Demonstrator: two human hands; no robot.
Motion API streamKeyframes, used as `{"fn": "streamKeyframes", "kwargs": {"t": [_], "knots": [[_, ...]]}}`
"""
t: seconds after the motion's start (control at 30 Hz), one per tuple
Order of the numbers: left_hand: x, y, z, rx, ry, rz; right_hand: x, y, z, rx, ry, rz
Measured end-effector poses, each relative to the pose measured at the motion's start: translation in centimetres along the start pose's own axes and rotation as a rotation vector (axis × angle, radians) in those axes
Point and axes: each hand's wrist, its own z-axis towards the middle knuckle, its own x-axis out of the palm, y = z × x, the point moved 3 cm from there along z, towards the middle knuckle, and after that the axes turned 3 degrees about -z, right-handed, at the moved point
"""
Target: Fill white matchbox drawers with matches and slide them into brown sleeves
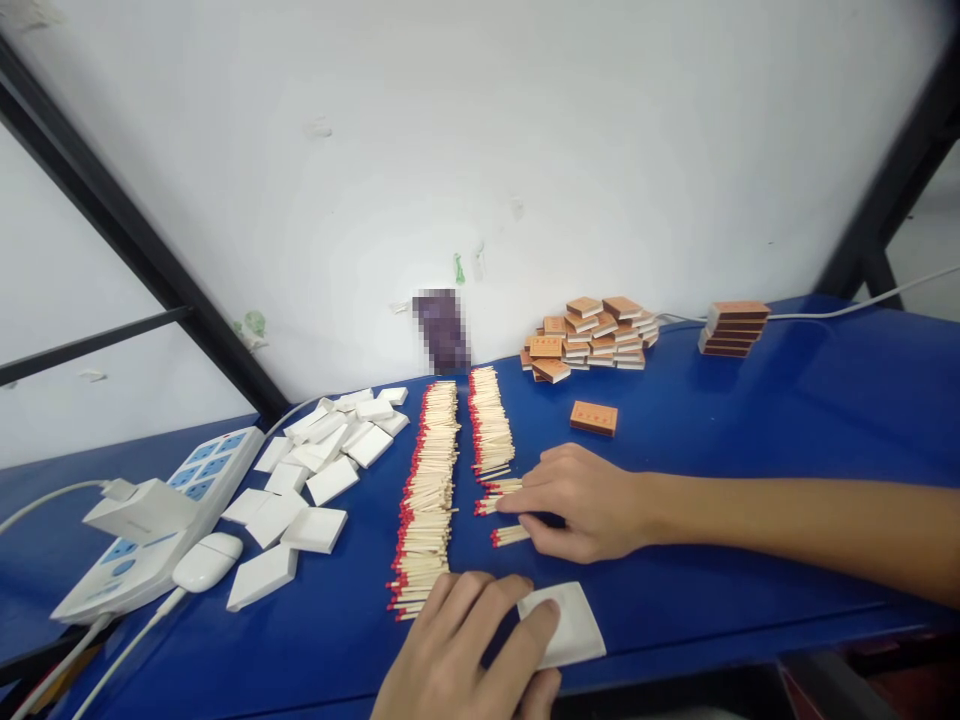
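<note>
My left hand [465, 650] is at the front edge of the blue table, closed on a white matchbox tray [581, 630]. Its thumb presses into the tray and the other fingers curl at the tray's left side. Beyond it my right hand [574, 500] reaches in from the right. Its index finger is stretched out onto a few red-tipped matches [487, 503], with the thumb apart below, beside another small bunch of matches [511, 536]. Away from my hands run a long row of matches [427, 490] on the left and a shorter row [491, 420] on the right.
White trays [322, 450] lie piled at left, beside a power strip [225, 450] with a charger [142, 515] and cables. Orange matchboxes [600, 335] are heaped by the wall, with a stack [735, 328] farther right. A single matchbox [594, 417] lies beyond my right hand.
</note>
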Motion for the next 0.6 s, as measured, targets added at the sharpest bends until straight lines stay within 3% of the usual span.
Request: {"fn": "streamKeyframes", "kwargs": {"t": [0.3, 0.47, 0.6], "knots": [[0.00, 0.02, -0.13, 0.009, 0.015, -0.011, -0.10, 0.16, 0.01, -0.014, 0.015, 0.013], [0.06, 0.09, -0.04, -0.002, 0.018, -0.011, 0.12, 0.14, -0.15, -0.072, -0.038, 0.009], [0.11, 0.02, -0.19, 0.009, 0.021, -0.013, 0.09, 0.02, -0.02, -0.037, 0.012, 0.022]]}}
